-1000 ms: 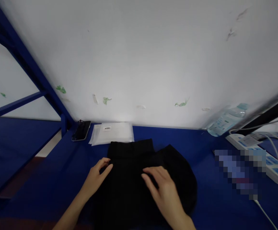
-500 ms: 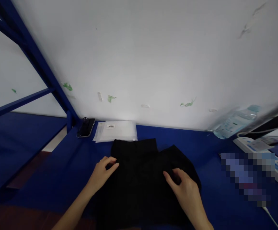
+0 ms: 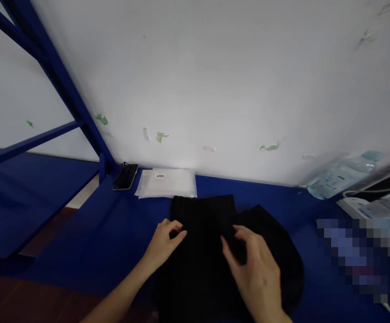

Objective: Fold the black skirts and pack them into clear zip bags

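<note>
A black garment (image 3: 201,264) lies on the blue tabletop in front of me, a straight-edged band at its far end and a rounded part bulging out to the right. My left hand (image 3: 166,240) is at its left edge, thumb and forefinger closed on the cloth. On the right side, my right hand (image 3: 253,264) bends over the garment, gripping cloth between thumb and curled fingers; the dark fabric hides exactly how much is held. The garment's near end runs out of the bottom of the view.
Flat translucent packets (image 3: 173,184), the top one labelled, lie by the wall. A dark phone (image 3: 126,177) sits left of them. To the right are a clear bottle (image 3: 341,177) on its side, a white power strip (image 3: 353,206) and a pixelated item (image 3: 346,251). A blue frame (image 3: 63,94) rises left.
The view has shifted slightly. The garment sits a little further right, its right part bulging out more. My hands have come closer together, the right one moving left over the cloth.
</note>
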The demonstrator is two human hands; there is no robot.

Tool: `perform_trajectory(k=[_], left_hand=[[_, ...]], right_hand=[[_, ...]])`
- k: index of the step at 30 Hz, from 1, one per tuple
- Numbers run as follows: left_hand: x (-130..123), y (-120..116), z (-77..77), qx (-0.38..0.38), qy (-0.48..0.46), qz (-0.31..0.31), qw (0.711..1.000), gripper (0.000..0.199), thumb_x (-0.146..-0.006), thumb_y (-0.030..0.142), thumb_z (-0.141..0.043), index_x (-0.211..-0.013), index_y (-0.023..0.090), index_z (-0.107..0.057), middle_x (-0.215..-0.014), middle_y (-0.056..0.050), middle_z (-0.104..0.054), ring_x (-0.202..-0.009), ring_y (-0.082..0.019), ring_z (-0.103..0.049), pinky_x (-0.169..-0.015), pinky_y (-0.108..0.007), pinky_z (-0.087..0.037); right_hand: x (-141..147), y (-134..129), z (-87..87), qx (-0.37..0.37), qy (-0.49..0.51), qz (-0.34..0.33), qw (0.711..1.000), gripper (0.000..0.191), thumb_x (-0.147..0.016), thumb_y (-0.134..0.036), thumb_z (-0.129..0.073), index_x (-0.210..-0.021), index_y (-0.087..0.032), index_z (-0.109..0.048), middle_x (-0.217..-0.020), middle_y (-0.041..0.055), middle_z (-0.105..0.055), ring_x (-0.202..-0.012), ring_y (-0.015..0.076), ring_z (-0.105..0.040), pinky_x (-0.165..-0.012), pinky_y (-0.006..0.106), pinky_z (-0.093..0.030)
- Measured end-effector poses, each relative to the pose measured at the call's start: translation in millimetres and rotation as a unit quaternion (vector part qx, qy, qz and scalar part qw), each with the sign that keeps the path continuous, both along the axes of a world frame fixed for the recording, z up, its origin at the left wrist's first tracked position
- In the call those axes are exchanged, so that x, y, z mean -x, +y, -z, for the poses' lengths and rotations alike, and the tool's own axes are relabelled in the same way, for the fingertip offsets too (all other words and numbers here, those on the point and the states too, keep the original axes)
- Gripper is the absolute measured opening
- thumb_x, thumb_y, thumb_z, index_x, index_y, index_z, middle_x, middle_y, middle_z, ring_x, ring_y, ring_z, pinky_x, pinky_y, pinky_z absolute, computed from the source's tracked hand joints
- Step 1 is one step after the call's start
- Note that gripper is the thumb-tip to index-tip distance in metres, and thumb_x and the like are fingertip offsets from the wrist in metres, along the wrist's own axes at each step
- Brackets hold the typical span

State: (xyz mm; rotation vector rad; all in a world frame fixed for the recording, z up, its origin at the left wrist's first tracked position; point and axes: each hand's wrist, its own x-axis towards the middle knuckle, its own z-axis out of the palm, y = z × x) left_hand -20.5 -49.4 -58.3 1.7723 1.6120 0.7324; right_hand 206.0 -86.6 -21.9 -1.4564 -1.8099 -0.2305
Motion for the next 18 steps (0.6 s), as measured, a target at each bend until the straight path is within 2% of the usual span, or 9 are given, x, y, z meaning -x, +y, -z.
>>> perform_trajectory(k=[3,6,10,14,16,18], left_hand=[[3,0,0.7,-0.003,-0.001,0.009,1.000,0.013,-0.087,0.030,-0.058,-0.086,0.025,-0.070,-0.085,-0.002,-0.065,-0.089,-0.023,-0.059,-0.085,-0.041,-0.042],[5,1,1.1,-0.005,-0.001,0.017,1.000,0.012,-0.087,0.027,-0.058,-0.086,0.025,-0.070,-0.086,-0.002,-0.066,-0.088,-0.022,-0.060,-0.085,-0.040,-0.044],[5,2,1.7,-0.012,0.002,0.024,1.000,0.013,-0.088,0.030,-0.059,-0.085,0.025,-0.071,-0.084,-0.001,-0.067,-0.088,-0.022,-0.061,-0.085,-0.040,-0.045],[7,-2,1.4,-0.028,0.004,0.034,0.999,0.013,-0.088,0.029,-0.059,-0.091,0.026,-0.072,-0.086,-0.001,-0.069,-0.087,-0.021,-0.063,-0.083,-0.037,-0.049],[15,-1,-1.6,-0.044,0.003,0.038,0.998,0.017,-0.089,0.028,-0.057,-0.099,0.028,-0.071,-0.089,-0.001,-0.070,-0.087,-0.020,-0.065,-0.082,-0.034,-0.051],[31,6,-7.7,-0.071,0.007,0.030,0.997,0.020,-0.091,0.027,-0.054,-0.104,0.028,-0.069,-0.094,-0.001,-0.071,-0.090,-0.020,-0.065,-0.084,-0.034,-0.051]], right_hand=[[32,-11,11.0,0.034,-0.029,-0.110,0.993,0.010,-0.093,-0.026,-0.054,-0.101,-0.021,-0.054,-0.107,0.0101,-0.066,-0.098,0.0238,-0.064,-0.082,0.038,-0.053],[51,-19,27.7,0.082,-0.047,-0.154,0.984,0.015,-0.093,-0.029,-0.054,-0.104,-0.020,-0.056,-0.109,0.0116,-0.066,-0.101,0.0278,-0.063,-0.081,0.044,-0.054],[56,-24,39.3,0.123,-0.005,-0.175,0.977,0.020,-0.090,-0.036,-0.058,-0.101,-0.020,-0.058,-0.109,0.0125,-0.066,-0.102,0.0284,-0.064,-0.079,0.043,-0.056],[49,-26,37.2,0.165,0.046,-0.188,0.967,0.021,-0.089,-0.039,-0.060,-0.102,-0.023,-0.058,-0.114,0.0109,-0.065,-0.105,0.0269,-0.064,-0.083,0.040,-0.057],[39,-26,35.3,0.169,0.076,-0.176,0.967,0.022,-0.091,-0.040,-0.057,-0.107,-0.025,-0.058,-0.116,0.0107,-0.064,-0.105,0.0253,-0.065,-0.083,0.038,-0.058],[24,-27,34.6,0.162,0.107,-0.135,0.972,0.024,-0.093,-0.042,-0.053,-0.108,-0.025,-0.057,-0.112,0.0106,-0.065,-0.101,0.0242,-0.067,-0.081,0.036,-0.059]])
